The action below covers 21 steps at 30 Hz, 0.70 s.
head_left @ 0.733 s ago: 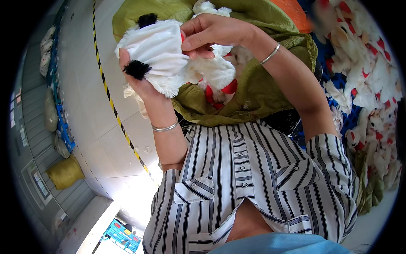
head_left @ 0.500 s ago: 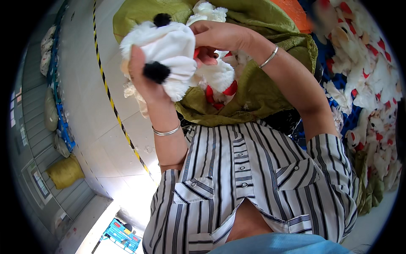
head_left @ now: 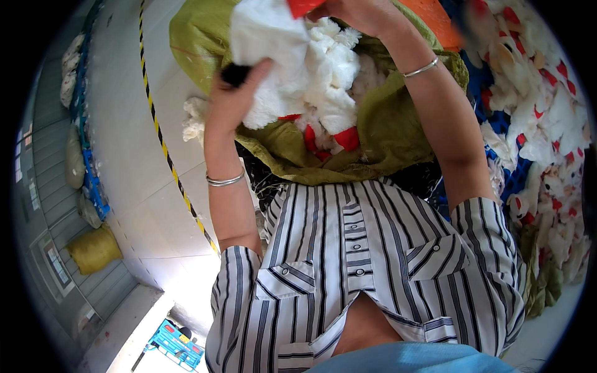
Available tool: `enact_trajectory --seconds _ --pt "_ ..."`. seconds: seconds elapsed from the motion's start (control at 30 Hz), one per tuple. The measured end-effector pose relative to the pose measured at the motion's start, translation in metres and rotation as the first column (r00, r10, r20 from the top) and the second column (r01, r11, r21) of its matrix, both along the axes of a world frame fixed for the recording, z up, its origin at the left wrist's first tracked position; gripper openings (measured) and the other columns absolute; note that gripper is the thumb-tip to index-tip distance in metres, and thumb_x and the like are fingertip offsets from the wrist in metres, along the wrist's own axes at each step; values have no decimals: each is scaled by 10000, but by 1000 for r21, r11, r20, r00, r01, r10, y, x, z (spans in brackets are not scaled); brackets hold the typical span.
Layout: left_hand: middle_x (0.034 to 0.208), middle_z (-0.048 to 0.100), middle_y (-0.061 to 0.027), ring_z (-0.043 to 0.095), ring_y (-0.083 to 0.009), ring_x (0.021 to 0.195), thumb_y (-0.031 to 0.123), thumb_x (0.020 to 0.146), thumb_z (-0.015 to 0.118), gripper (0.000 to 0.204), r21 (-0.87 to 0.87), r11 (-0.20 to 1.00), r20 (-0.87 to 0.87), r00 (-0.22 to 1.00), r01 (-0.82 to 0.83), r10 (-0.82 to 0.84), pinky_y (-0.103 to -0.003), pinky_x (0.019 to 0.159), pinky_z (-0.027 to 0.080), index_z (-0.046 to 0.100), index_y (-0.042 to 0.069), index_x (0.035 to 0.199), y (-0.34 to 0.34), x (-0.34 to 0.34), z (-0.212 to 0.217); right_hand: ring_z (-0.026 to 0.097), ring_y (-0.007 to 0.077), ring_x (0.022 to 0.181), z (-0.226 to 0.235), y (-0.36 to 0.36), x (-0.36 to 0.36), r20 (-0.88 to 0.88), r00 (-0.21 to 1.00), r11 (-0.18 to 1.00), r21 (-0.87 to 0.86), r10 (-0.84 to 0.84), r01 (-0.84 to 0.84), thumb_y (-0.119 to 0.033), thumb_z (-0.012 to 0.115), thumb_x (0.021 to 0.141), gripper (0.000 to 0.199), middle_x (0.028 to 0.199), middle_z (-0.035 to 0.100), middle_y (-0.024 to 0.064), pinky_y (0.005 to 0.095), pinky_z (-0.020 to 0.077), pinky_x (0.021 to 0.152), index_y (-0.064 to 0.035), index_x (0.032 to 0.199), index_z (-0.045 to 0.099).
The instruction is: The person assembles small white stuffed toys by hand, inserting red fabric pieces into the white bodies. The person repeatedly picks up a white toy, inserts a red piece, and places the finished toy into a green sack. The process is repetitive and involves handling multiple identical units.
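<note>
A limp white plush toy skin [head_left: 267,37] with a black fluffy ear and a red part is held up over an olive-green sack [head_left: 196,46]. My left hand [head_left: 233,102] is closed round its left side, the thumb lying across the white plush beside the black ear. At the top of the view, my right hand [head_left: 364,15] has its fingers closed at the red part; the fingertips are partly cut off by the frame. Under the held skin, more white plush skins [head_left: 333,68] with red parts lie in the sack's open mouth.
On the right, a large heap of white and red plush pieces [head_left: 553,143] lies beside blue patterned material [head_left: 519,177]. An orange sheet or bag [head_left: 435,28] is behind the sack. A yellow-black floor tape [head_left: 163,146] runs along the left, with a yellow sack [head_left: 94,250] beyond.
The plush skin has moved up and right and been turned, so its red part now shows at the top. My right hand has risen away from me; my left hand shifted slightly.
</note>
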<state>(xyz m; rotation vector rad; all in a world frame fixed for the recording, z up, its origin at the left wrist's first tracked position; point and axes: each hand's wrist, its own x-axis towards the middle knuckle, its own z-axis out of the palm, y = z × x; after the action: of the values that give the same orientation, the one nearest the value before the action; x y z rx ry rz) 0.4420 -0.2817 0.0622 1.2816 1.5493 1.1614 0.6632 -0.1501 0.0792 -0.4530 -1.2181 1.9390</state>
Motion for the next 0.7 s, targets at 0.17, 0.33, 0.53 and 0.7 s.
enact_trajectory --seconds 0.17,0.33,0.53,0.7 --pt "1162 635 -116 633 -220 1033 283 959 546 393 197 957 486 869 -212 92 -353 887 519 557 -12 1219 18 -19 48 641 168 892 -18 -36 -31 624 775 799 516 -102 -310 -302 676 886 373 948 681 143 317 521 768 41 1029 657" --pt "1275 580 -115 586 -227 1133 404 982 484 527 -1 980 430 885 -197 179 -373 951 489 484 2 1323 7 -56 11 625 238 958 -23 -15 -37 809 578 786 424 -107 -449 -484 667 830 593 1044 669 168 378 486 822 50 1085 634" --pt "1265 568 -97 554 -184 1097 379 869 706 664 -84 993 402 915 85 -44 -313 991 411 457 -19 1338 -47 -7 -49 611 167 892 -15 -25 -33 -72 987 990 -5 -142 142 -337 600 939 408 957 659 85 337 492 812 42 1087 637" --pt "1262 579 -84 563 -206 1142 329 958 593 465 -238 970 619 763 -45 187 -426 973 464 497 48 1316 -62 -12 -38 615 196 894 -27 -32 -61 81 992 954 -276 -98 116 -349 578 935 419 964 662 84 353 495 817 34 1097 628"
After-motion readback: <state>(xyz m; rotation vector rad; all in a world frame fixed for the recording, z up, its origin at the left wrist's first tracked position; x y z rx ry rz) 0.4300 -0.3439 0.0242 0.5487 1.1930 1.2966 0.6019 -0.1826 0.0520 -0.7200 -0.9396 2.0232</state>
